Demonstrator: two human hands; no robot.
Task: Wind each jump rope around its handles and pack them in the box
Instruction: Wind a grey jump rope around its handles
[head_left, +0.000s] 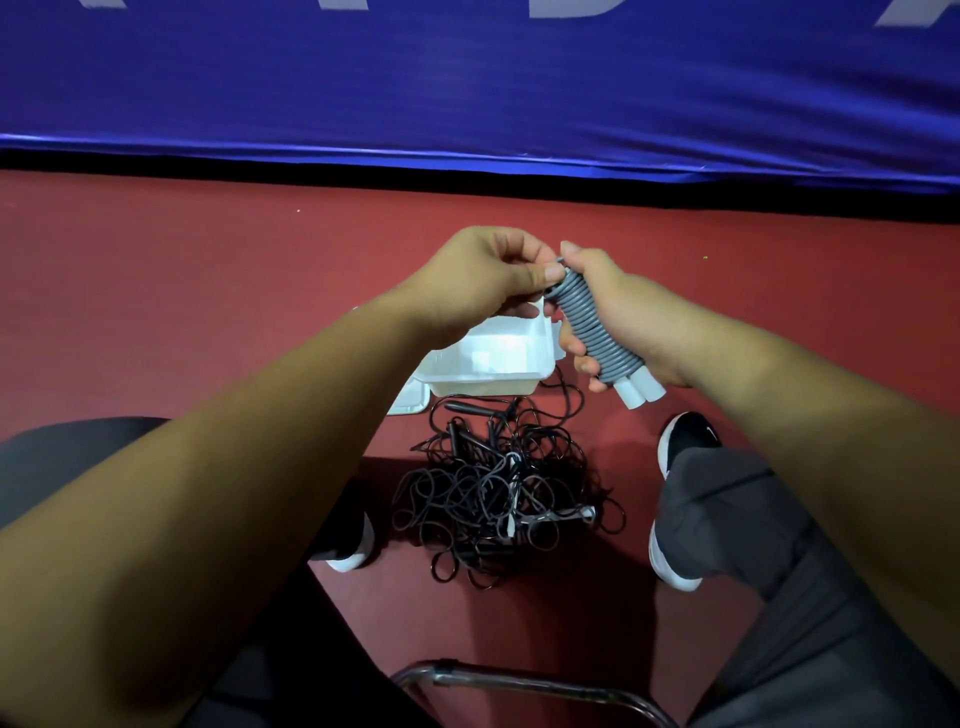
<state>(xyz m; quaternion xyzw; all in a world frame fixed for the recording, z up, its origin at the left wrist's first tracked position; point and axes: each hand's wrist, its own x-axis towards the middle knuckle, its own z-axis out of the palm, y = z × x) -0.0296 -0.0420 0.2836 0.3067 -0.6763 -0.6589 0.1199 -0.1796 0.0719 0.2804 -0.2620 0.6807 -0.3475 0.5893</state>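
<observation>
A grey plastic jump rope (587, 322), wound in tight coils round its two white cylindrical handles (641, 392), is gripped in the right hand (618, 317), the fingers and thumb being curled round the coiled bundle. The handle ends are left sticking out just below that grip. At the far end of the bundle, just above the grip, the tip of the rope is pinched between the thumb and fingertips of the left hand (483, 280), so that the two hands are nearly touching.

Directly beneath the grip a white open plastic box (493, 358) is set on the red floor (208, 291); its far left part is hidden by the left hand and wrist, and its right wall is partly covered by the right hand's fingers. A flat white plastic piece (410, 402) is seen touching the box, below and left of the grip, mostly covered by the left forearm. Lower still, a tangled heap of thin black jump ropes (498, 493) is spread on the floor, reaching the box's near edge. A black shoe (685, 441) is placed below and right of the grip, and a metal chair frame (519, 680) lies well below it. Beyond the grip a blue padded barrier (467, 78) is seen
</observation>
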